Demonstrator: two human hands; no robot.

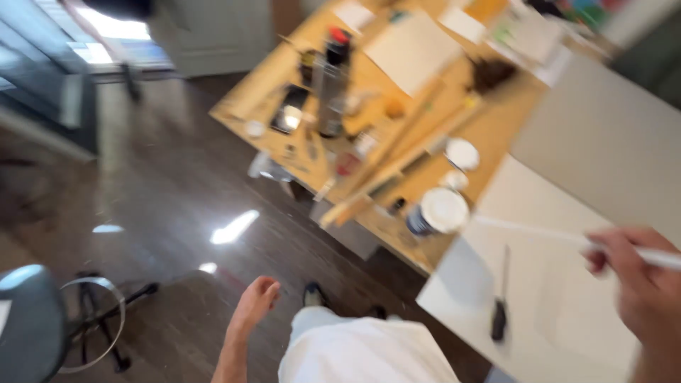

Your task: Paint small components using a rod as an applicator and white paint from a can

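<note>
1. The right hand (649,284) is at the lower right edge of the view, and its fingers (616,250) are curled closed around a long thin white rod (539,232) (the picture is blurred, so I cannot tell if it is a stick, a tube or a brush handle).
2. The rod runs out from these fingers to the left and a little upward, and its far end lies over a large flat white board (560,312).
3. Below and to the left of the right fingers, a black-handled tool with a thin metal shaft (501,298) lies on the white board, apart from the hand.
4. Further to the left of the rod's far end, a round tin with a white lid (438,211) stands on the cluttered wooden worktable (496,135), just beside the board's edge.
5. A smaller round white lid (462,153) lies above the tin, and long wooden strips (397,159) lie across the table to its left.
6. Well beyond the fingers, a tall grey spray can with a red top (332,81) stands next to a flat black phone-like object (289,108).
7. The left hand (254,303) hangs low in the middle of the view over the dark wooden floor (177,206); its fingers are loosely bent and hold nothing.
8. Far to the left of this hand, a round stool with a dark seat and a metal ring (50,319) stands on the floor.
9. Just right of the left fingers, the person's white garment (362,351) fills the bottom of the view.
</note>
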